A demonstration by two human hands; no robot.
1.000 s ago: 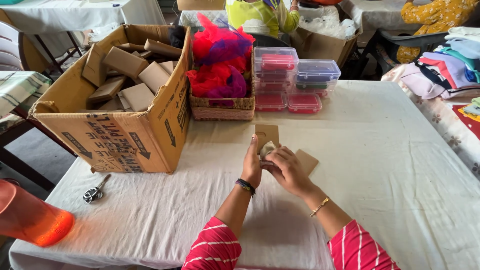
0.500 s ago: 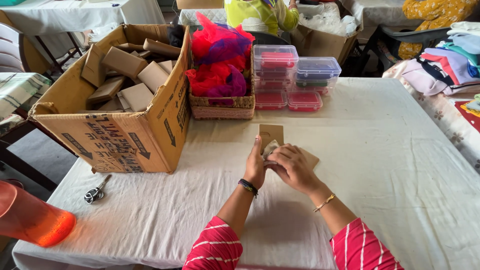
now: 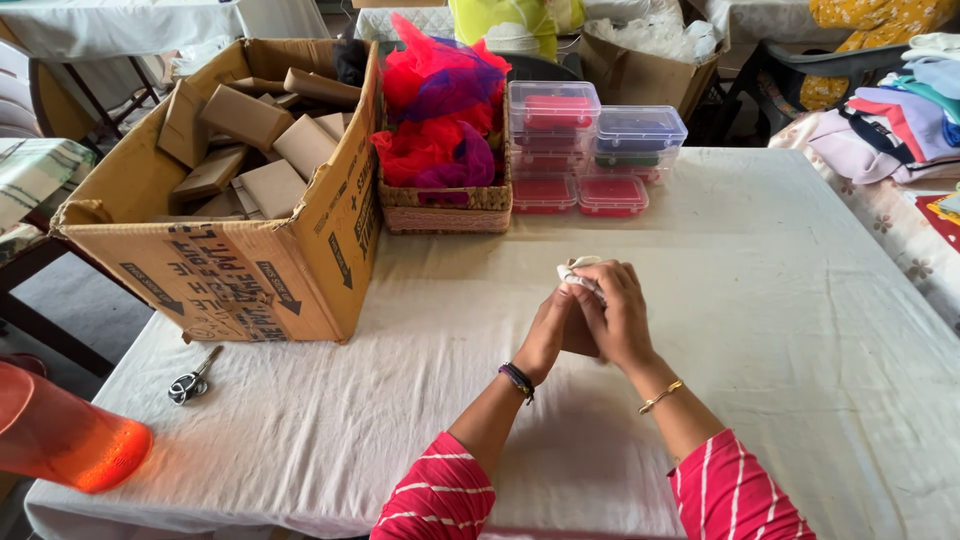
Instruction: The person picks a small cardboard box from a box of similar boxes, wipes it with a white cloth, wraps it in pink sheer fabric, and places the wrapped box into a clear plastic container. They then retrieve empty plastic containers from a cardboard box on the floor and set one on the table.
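Note:
My left hand [image 3: 548, 335] and my right hand [image 3: 618, 312] are pressed together over the middle of the white-clothed table [image 3: 780, 300]. Both close around a small crumpled white wad [image 3: 577, 270], paper or cloth, which sticks out above the fingertips. A sliver of brown shows between the palms; I cannot tell what it is. The left wrist carries a dark band and the right wrist a thin gold bangle. Both sleeves are red with white stripes.
A large open cardboard carton [image 3: 250, 270] with several small brown boxes stands at the left. Beside it is a wicker basket [image 3: 445, 205] of red and purple netting, then stacked clear lidded containers [image 3: 590, 135]. Keys [image 3: 190, 383] and an orange translucent object [image 3: 65, 440] lie near left; folded clothes [image 3: 900, 120] far right.
A small brown cardboard piece stood upright at my fingertips before; it is out of sight now. My hands have drawn together and closed around the white wad.

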